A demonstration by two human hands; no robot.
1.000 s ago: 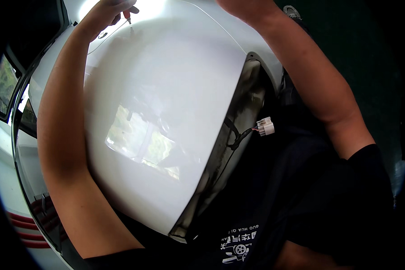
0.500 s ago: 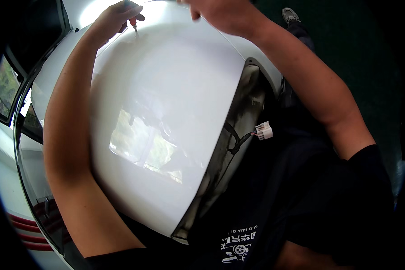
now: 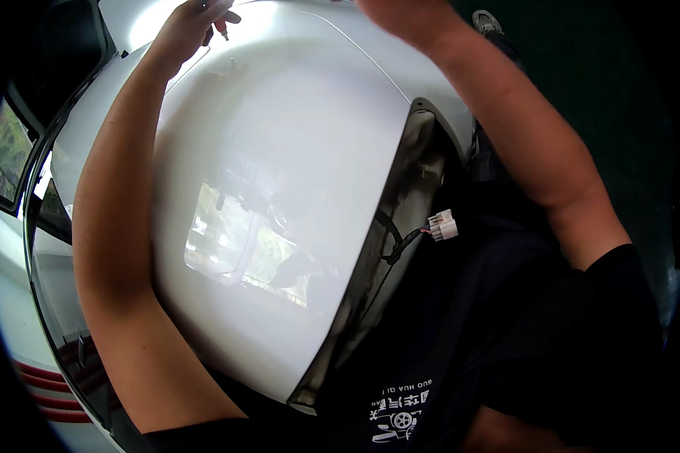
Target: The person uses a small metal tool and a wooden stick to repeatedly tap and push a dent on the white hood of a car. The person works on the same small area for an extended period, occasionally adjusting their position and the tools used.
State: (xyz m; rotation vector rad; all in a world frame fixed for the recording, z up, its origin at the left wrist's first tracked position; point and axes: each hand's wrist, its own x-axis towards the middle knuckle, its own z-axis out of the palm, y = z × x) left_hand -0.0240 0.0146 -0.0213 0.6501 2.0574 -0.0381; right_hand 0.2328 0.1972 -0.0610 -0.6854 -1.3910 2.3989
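A glossy white car body panel (image 3: 279, 136) fills the middle, bright with reflections. At its top, my left hand (image 3: 211, 23) is closed on a small red tool (image 3: 221, 29) with a metal tip, held over the panel near a thin pale line across it. My right hand (image 3: 385, 11) reaches over the panel's upper edge to the right, its fingers cut off by the frame. Along the panel's right side is an open dark recess (image 3: 400, 174), from which a taped wire runs to a white plug connector (image 3: 442, 225).
A dark car window (image 3: 53, 60) and glass with reflected greenery are at left, with red stripes (image 3: 53, 392) below. A dark green floor (image 3: 597, 113) is at right. A grey shoe (image 3: 487, 23) and dark trouser leg show behind my right arm. My dark shirt fills the bottom right.
My right hand has dipped down and left, then moved back up and right. My left hand with the red tool has shifted slightly right. The panel sits slightly lower in view.
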